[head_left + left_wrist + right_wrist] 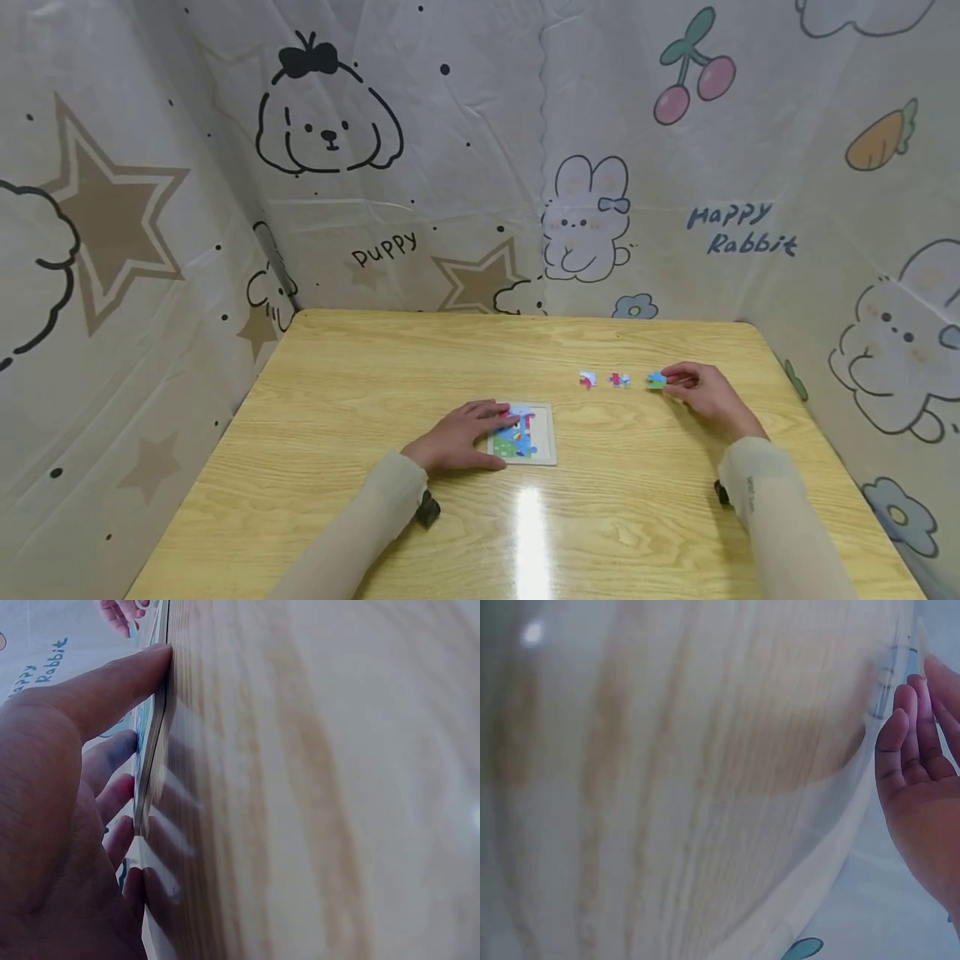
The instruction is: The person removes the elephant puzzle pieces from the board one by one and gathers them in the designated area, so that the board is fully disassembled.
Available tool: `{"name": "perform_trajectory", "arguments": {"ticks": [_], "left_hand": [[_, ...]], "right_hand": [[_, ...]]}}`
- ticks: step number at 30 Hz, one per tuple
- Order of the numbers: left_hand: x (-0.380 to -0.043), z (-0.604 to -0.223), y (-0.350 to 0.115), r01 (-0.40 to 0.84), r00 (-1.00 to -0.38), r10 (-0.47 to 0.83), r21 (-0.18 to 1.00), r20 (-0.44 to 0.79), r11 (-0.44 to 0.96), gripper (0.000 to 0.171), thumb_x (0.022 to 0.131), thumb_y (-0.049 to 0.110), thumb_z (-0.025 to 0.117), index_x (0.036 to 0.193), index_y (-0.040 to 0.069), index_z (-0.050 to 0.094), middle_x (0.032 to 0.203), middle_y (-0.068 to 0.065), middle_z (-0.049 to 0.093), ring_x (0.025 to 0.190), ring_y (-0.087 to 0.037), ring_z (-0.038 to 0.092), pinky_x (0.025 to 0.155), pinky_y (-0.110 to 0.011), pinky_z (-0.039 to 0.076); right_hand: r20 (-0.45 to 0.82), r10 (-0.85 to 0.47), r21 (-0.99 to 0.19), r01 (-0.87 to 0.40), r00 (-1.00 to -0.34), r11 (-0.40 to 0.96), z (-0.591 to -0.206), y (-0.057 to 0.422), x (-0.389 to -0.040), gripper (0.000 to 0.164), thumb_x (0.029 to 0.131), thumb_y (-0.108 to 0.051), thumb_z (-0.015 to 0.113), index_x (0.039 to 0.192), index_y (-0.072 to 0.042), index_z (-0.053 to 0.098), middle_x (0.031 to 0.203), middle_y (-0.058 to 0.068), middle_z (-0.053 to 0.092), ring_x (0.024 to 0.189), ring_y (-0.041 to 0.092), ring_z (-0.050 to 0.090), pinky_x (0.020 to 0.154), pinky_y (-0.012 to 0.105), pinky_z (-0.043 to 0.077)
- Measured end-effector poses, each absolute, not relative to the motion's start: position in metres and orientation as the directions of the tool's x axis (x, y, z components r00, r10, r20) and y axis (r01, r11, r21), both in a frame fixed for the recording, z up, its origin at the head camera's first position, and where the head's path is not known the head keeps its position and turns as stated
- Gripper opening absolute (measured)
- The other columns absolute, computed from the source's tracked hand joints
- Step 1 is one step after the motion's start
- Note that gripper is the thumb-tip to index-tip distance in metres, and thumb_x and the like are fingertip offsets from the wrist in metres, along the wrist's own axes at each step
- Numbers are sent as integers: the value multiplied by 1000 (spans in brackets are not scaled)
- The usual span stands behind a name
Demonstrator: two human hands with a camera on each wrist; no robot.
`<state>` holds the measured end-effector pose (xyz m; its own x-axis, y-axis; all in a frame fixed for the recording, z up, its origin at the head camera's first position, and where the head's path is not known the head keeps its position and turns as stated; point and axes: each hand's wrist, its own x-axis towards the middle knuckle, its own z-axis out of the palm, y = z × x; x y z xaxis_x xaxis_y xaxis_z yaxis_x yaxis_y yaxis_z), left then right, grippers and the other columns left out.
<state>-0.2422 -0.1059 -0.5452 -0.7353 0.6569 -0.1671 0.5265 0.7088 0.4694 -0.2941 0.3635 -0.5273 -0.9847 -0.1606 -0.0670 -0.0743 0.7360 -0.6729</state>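
Note:
A jigsaw puzzle board (547, 433) with a pale frame lies near the middle of the table, its left part filled with colourful joined pieces (513, 446). My left hand (461, 437) rests over its left side, fingers spread across the pieces and thumb at the near edge. In the left wrist view the thumb (120, 686) lies along the board's rim. Farther right, my right hand (705, 392) pinches a blue and green puzzle piece (656, 381) between thumb and fingers. Only the thin edge of that piece (921, 649) shows in the right wrist view.
Two loose puzzle pieces lie left of my right hand: a red and white one (587, 379) and a red and blue one (618, 380). The wooden table (360, 375) ends at a printed curtain (465, 150) behind and at both sides.

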Motion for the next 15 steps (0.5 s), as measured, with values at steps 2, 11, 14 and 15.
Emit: {"name": "perform_trajectory", "arguments": {"ticks": [2,11,14,15], "left_hand": [[-242,-545,-106,526,-735,658,474,-166,706,81,92,64,68,161,38,35,171,10,26,160,-26,20,127,-57,21],[-242,-546,-106,525,-739,653,463,-168,714,81,92,66,66,161,40,34,171,11,25,160,-25,20,127,-56,22],[-242,-547,-106,526,-738,654,465,-167,713,81,92,66,67,161,40,34,171,11,25,160,-25,20,127,-57,22],[-242,-547,-106,527,-738,655,465,-166,711,81,92,65,67,162,40,34,171,11,25,160,-25,20,127,-57,22]], "right_hand": [[-68,-159,-666,-74,-985,742,-527,366,-294,34,102,-14,66,130,5,65,120,25,69,100,27,66,72,22,53],[-72,-157,-654,-72,-985,753,-530,371,-295,34,101,-13,68,129,6,65,117,23,71,97,22,65,74,20,49],[-74,-159,-654,-73,-984,753,-531,371,-296,33,101,-13,67,129,6,65,116,22,71,96,21,63,75,20,48],[-74,-157,-653,-71,-985,754,-531,370,-296,33,101,-13,67,129,5,65,115,21,71,95,20,63,75,20,48]]}}
